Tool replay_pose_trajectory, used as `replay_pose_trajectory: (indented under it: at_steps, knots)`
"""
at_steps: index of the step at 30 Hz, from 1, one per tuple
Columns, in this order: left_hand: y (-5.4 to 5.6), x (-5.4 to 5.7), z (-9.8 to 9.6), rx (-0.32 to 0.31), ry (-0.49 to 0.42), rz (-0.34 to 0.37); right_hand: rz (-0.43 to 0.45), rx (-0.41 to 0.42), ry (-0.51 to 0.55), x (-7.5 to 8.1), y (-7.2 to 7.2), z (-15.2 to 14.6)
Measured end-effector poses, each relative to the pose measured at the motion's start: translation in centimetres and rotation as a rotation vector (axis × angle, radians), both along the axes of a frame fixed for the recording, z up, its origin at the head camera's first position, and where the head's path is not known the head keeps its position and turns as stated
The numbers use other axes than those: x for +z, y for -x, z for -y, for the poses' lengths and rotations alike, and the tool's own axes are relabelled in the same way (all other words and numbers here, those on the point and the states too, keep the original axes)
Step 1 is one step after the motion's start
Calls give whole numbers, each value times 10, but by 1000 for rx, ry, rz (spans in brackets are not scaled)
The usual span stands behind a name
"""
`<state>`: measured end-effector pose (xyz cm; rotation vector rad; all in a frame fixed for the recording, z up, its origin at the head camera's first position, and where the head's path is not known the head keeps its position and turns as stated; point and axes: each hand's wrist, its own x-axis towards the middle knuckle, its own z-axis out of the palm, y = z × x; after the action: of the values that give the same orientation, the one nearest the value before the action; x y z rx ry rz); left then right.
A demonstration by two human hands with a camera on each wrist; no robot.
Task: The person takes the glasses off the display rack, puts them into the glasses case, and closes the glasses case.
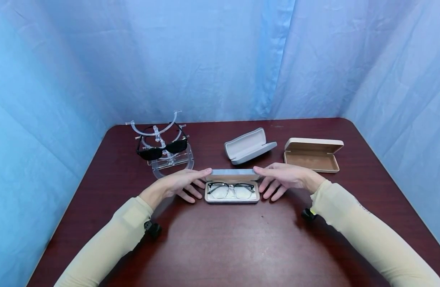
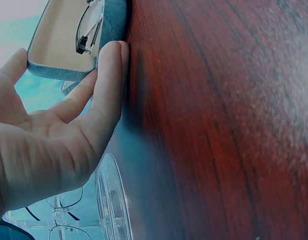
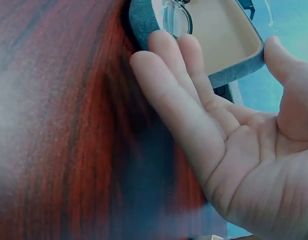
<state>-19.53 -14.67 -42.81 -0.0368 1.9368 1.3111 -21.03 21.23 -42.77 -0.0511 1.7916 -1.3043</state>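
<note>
Behind my hands, the dark red table (image 1: pixel 234 239) has other things on it; near my left hand (image 1: pixel 182 184) is a see-through stand (image 1: pixel 156 132) with black sunglasses (image 1: pixel 174 147) on it; behind the middle box (image 1: pixel 232 202) sits a grey box (image 1: pixel 246 146) with its lid up, turned at a slant; a tan box (image 1: pixel 314 142) with its lid up is just behind my right hand (image 1: pixel 286 177); blue curtains (image 1: pixel 205 59) hang all round the back and sides; so the stand and those two boxes take up the far part of the table, and my hands are in front of them; the middle box is on the table between my two hands, its long way going from one hand to the other; its hinge is at the back, its lid is partly up, and its mouth looks at me; glasses (image 1: pixel 231 185) lie inside the same long way, dark top bar at the back; my thumbs touch the two ends of the lid, and my fingers are spread, nearly straight, by the box's ends; neither hand is curled round anything; I cannot tell if every fingertip touches.
</note>
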Motion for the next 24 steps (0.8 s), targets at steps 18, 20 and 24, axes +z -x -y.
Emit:
replay_pose_trajectory:
  at_steps: [18, 20, 24]
  knots:
    - [5, -1, 1, 8, -88, 20, -38, 8, 58, -2, 4, 2]
    - [4, -1, 2, 0, -96, 19, -40, -3, 62, -2, 4, 2]
    - [3, -1, 3, -2, -101, 20, -33, -20, 67, -5, 2, 3]
